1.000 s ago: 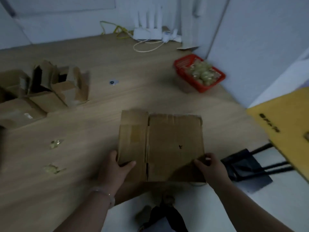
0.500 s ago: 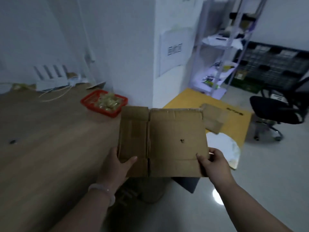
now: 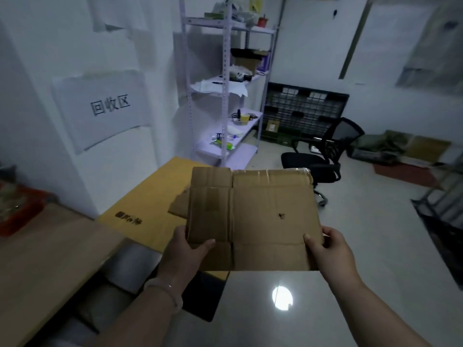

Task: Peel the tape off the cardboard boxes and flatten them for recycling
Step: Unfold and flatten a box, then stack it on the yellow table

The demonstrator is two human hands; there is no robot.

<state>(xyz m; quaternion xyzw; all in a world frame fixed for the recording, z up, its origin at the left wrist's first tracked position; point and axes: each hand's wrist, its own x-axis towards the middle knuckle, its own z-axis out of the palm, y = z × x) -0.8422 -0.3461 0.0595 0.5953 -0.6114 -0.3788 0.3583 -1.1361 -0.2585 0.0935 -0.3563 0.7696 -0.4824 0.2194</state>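
Cardboard box [image 3: 253, 216], flattened, held up in both hands.

The box hangs in the air in front of the person, its flat face to the camera, over the pale floor and a yellow sheet [image 3: 150, 204]. The left hand [image 3: 186, 249] grips its lower left edge, thumb on the front; the right hand [image 3: 328, 246] pinches the lower right edge the same way. A strip of clear tape [image 3: 270, 174] runs along the top edge. A wooden table [image 3: 45, 259] stands at left; a shelf [image 3: 225, 96] and black chair [image 3: 323, 159] stand well behind.
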